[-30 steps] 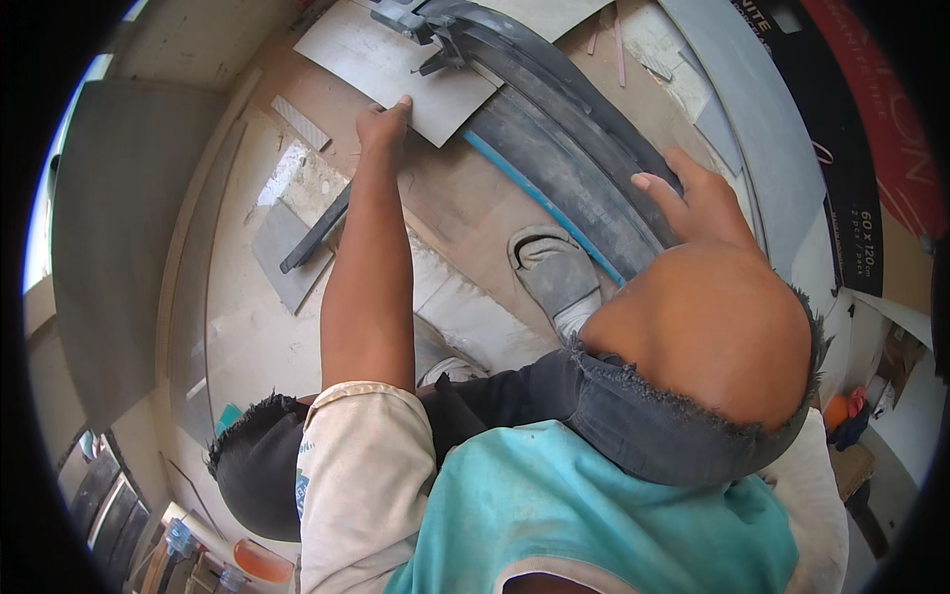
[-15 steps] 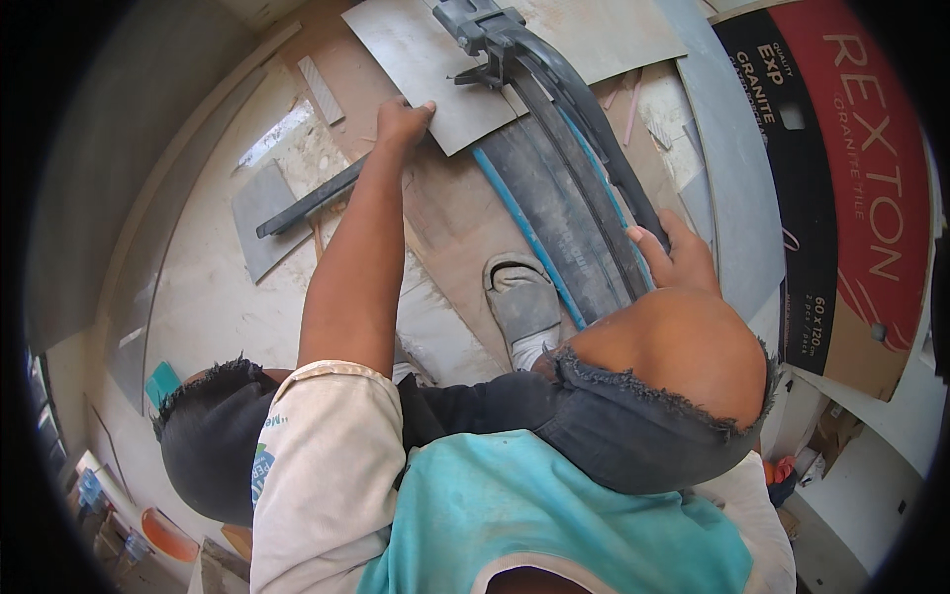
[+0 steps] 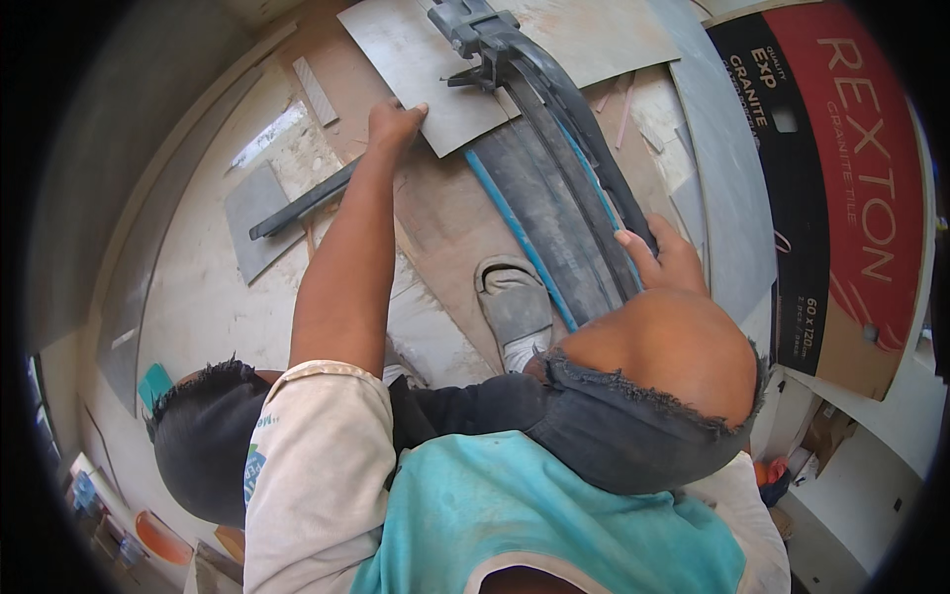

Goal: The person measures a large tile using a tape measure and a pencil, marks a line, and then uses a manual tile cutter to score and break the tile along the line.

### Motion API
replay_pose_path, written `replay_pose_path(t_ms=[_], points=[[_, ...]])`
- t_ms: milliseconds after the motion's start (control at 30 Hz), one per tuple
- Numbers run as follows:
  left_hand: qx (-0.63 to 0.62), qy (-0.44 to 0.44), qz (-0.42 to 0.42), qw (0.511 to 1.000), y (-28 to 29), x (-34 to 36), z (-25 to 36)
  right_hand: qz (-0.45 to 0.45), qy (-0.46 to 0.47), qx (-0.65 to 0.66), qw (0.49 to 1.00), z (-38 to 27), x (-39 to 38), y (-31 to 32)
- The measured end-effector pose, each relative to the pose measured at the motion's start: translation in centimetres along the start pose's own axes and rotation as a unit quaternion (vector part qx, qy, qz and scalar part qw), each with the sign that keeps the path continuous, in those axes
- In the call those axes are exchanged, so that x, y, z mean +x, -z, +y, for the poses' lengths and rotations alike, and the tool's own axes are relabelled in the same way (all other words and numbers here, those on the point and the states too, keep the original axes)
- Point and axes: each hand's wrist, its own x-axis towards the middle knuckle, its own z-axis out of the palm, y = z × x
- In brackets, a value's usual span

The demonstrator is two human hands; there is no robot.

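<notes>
A grey tile lies across the far part of a long black-and-blue tile cutter. My left hand is closed on the tile's near left corner, thumb on top and the other fingers partly hidden. The cutter's dark carriage sits over the tile, and a long black handle runs back from it toward me. Beside my raised right knee, my right hand is wrapped round the near end of that handle, its thumb toward the cutter's bed.
A black side arm reaches left over a grey tile offcut. More tile lies beyond the cutter. At the right, a red-and-black carton rests beside large grey sheets. My slippered foot is just left of the cutter.
The whole view has shifted slightly. Both hands keep their holds on the tile and the handle, with no clear movement of the carriage.
</notes>
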Motion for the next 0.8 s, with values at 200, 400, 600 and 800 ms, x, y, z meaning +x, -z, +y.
replay_pose_path(t_ms=[200, 400, 600, 800], points=[[-0.041, 0.01, -0.001, 0.999, -0.2, -0.7, 0.7, -0.004, -0.026, 0.017, 1.0, -0.6, -0.4, 0.2], [-0.004, 0.02, -0.008, 1.0, 0.4, -0.1, 0.5, 0.0, -0.005, 0.013, 1.0, 0.0, -0.5, 0.2], [-0.027, 0.029, -0.028, 0.999, 0.7, -0.4, 0.9, -0.003, -0.002, -0.032, 0.999, 0.3, -0.4, 0.3], [-0.068, 0.054, -0.037, 0.996, 0.2, -1.4, 1.8, 0.004, 0.005, -0.016, 1.0, 0.9, -1.0, 0.5]])
